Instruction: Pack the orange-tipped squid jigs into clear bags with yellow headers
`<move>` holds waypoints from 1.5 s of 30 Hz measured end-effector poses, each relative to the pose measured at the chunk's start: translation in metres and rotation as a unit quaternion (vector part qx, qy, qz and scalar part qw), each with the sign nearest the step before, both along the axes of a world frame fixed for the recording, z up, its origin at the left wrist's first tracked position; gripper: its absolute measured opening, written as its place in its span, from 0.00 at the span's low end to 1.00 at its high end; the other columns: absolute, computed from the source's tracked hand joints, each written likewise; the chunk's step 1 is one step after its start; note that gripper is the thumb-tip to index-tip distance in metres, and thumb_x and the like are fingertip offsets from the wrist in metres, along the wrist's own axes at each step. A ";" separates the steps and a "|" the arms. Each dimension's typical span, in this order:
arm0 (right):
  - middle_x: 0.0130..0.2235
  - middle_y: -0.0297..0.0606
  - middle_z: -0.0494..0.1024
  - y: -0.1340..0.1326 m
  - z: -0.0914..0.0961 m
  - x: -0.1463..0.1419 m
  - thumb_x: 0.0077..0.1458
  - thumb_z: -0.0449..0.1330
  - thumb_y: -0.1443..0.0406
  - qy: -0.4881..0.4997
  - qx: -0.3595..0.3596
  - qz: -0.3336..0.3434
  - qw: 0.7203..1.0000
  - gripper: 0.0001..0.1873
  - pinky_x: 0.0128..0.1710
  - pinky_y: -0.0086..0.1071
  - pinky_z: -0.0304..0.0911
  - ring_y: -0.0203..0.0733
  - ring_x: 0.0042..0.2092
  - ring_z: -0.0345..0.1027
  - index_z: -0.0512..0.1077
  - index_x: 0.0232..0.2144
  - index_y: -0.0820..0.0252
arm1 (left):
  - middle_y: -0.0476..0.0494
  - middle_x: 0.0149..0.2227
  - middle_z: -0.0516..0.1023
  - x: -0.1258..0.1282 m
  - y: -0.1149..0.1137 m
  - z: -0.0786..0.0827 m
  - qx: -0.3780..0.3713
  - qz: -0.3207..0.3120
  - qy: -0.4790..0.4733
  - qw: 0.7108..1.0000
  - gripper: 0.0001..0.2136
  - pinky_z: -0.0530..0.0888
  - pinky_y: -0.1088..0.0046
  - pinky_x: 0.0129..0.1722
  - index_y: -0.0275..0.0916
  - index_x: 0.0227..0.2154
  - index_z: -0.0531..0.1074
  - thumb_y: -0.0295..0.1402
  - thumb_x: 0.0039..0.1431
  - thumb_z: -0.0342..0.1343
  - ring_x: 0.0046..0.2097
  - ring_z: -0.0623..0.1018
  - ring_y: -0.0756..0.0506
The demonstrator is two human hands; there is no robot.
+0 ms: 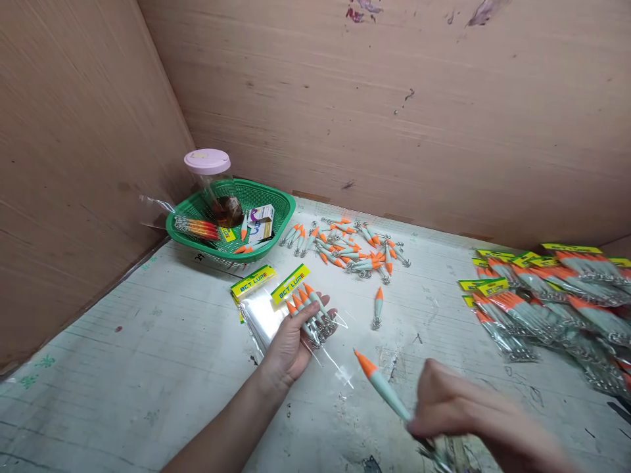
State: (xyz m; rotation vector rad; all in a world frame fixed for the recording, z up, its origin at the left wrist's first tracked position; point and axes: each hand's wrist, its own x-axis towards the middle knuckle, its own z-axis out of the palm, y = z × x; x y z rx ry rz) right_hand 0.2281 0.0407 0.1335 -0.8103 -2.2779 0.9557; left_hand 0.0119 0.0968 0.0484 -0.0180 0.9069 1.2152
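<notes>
My left hand point(294, 338) is closed round a clear plastic bag with a yellow-green "BCT LURE" header point(290, 284). Several orange-and-pale-green lures point(308, 307) lie side by side in that bag, orange tips toward the header. At the lower right, my right hand point(446, 401), blurred by motion, grips one fishing lure point(387, 391) near its hooked end, its orange tip pointing up and left. Just beyond, a single loose lure point(378, 309) lies on the table. Flat bags with yellow headers point(254, 281) rest beside my left hand.
A heap of loose lures point(352, 248) lies at the table's back. The green basket point(280, 200) at the back left holds a pink-lidded jar point(217, 190), a small box point(261, 222) and packed red-yellow lures point(197, 228). Filled lure packs point(547, 302) pile up at right. Wooden walls point(394, 112) bound the table.
</notes>
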 end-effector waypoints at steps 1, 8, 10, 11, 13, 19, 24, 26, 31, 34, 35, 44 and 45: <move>0.31 0.40 0.74 0.002 -0.003 -0.008 0.54 0.59 0.68 -0.035 0.024 -0.013 0.999 0.14 0.31 0.34 0.67 0.42 0.33 0.69 0.68 0.45 0.53 | 0.39 0.40 0.79 0.001 -0.001 0.000 0.001 -0.005 0.000 1.000 0.12 0.78 0.69 0.29 0.36 0.38 0.71 0.23 0.49 0.60 0.32 0.80 0.45; 0.38 0.44 0.76 0.005 -0.050 -0.036 0.54 0.56 0.75 -0.087 0.243 -0.124 0.958 0.19 0.33 0.35 0.67 0.41 0.36 0.67 0.66 0.49 0.63 | 0.40 0.37 0.80 0.006 -0.005 -0.002 0.033 -0.028 -0.006 0.999 0.12 0.77 0.72 0.32 0.34 0.37 0.73 0.23 0.48 0.61 0.34 0.80 0.46; 0.43 0.47 0.75 0.003 -0.060 -0.035 0.54 0.56 0.76 -0.076 0.263 -0.142 0.951 0.18 0.35 0.36 0.66 0.42 0.38 0.67 0.67 0.47 0.63 | 0.41 0.35 0.80 0.006 -0.005 -0.004 0.046 -0.027 -0.007 0.999 0.12 0.77 0.72 0.34 0.34 0.38 0.74 0.23 0.47 0.61 0.34 0.80 0.46; 0.43 0.48 0.74 0.003 -0.063 -0.033 0.54 0.56 0.77 -0.069 0.270 -0.151 0.948 0.18 0.34 0.36 0.66 0.42 0.38 0.67 0.68 0.47 0.63 | 0.41 0.35 0.80 0.006 -0.006 -0.005 0.051 -0.028 -0.006 0.998 0.12 0.77 0.72 0.35 0.34 0.38 0.74 0.23 0.47 0.62 0.34 0.79 0.47; 0.40 0.46 0.73 0.003 -0.067 -0.032 0.54 0.55 0.77 -0.062 0.273 -0.166 0.946 0.18 0.32 0.34 0.66 0.40 0.37 0.67 0.69 0.47 0.62 | 0.42 0.34 0.80 0.007 -0.006 -0.007 0.057 -0.029 -0.003 0.998 0.14 0.77 0.71 0.35 0.34 0.39 0.74 0.23 0.46 0.62 0.33 0.79 0.47; 0.36 0.42 0.73 0.003 -0.073 -0.037 0.55 0.56 0.76 -0.034 0.257 -0.206 0.943 0.16 0.31 0.30 0.68 0.39 0.35 0.68 0.70 0.45 0.60 | 0.43 0.35 0.80 0.011 -0.011 -0.008 0.061 -0.044 0.005 0.997 0.14 0.77 0.71 0.34 0.35 0.36 0.74 0.26 0.43 0.65 0.34 0.79 0.46; 0.36 0.42 0.73 -0.004 -0.078 -0.041 0.55 0.54 0.77 -0.017 0.246 -0.233 0.941 0.18 0.31 0.29 0.69 0.38 0.36 0.70 0.71 0.46 0.59 | 0.45 0.34 0.80 0.013 -0.011 -0.010 0.059 -0.035 0.011 0.998 0.14 0.76 0.72 0.36 0.36 0.35 0.74 0.26 0.42 0.65 0.33 0.78 0.48; 0.35 0.42 0.73 -0.006 -0.079 -0.042 0.55 0.53 0.77 -0.011 0.241 -0.230 0.943 0.19 0.31 0.28 0.69 0.38 0.36 0.71 0.71 0.47 0.59 | 0.46 0.34 0.80 0.013 -0.011 -0.010 0.055 -0.035 0.012 0.998 0.14 0.76 0.72 0.37 0.36 0.36 0.74 0.26 0.42 0.65 0.33 0.78 0.48; 0.35 0.42 0.75 -0.006 -0.080 -0.044 0.53 0.55 0.79 0.015 0.245 -0.251 0.936 0.18 0.32 0.28 0.70 0.38 0.36 0.71 0.72 0.44 0.61 | 0.45 0.33 0.80 0.014 -0.013 -0.010 0.043 -0.057 0.019 0.997 0.14 0.76 0.72 0.33 0.36 0.36 0.74 0.27 0.43 0.65 0.32 0.78 0.47; 0.36 0.43 0.74 -0.008 -0.083 -0.042 0.53 0.55 0.79 0.001 0.252 -0.226 0.941 0.17 0.32 0.30 0.70 0.39 0.37 0.71 0.72 0.42 0.61 | 0.45 0.32 0.80 0.015 -0.013 -0.008 0.038 -0.053 0.017 0.998 0.15 0.76 0.71 0.33 0.36 0.36 0.74 0.27 0.42 0.66 0.32 0.78 0.47; 0.37 0.44 0.74 -0.008 -0.085 -0.041 0.54 0.55 0.79 -0.002 0.261 -0.214 0.941 0.17 0.33 0.31 0.70 0.40 0.37 0.71 0.72 0.43 0.61 | 0.45 0.32 0.80 0.015 -0.013 -0.008 0.036 -0.052 0.016 0.998 0.14 0.76 0.71 0.33 0.35 0.36 0.74 0.27 0.42 0.66 0.32 0.78 0.47; 0.39 0.45 0.74 -0.013 -0.088 -0.034 0.55 0.55 0.77 -0.010 0.257 -0.203 0.945 0.19 0.33 0.35 0.68 0.43 0.39 0.70 0.70 0.48 0.60 | 0.43 0.32 0.80 0.016 -0.014 -0.007 0.021 -0.066 0.009 0.998 0.16 0.76 0.70 0.36 0.35 0.35 0.74 0.26 0.39 0.67 0.32 0.79 0.46; 0.39 0.44 0.73 -0.012 -0.087 -0.034 0.55 0.55 0.78 -0.004 0.249 -0.206 0.946 0.20 0.33 0.34 0.68 0.43 0.39 0.69 0.70 0.48 0.59 | 0.43 0.33 0.80 0.016 -0.014 -0.006 0.021 -0.067 0.009 0.997 0.16 0.76 0.70 0.37 0.35 0.35 0.74 0.26 0.39 0.67 0.33 0.79 0.46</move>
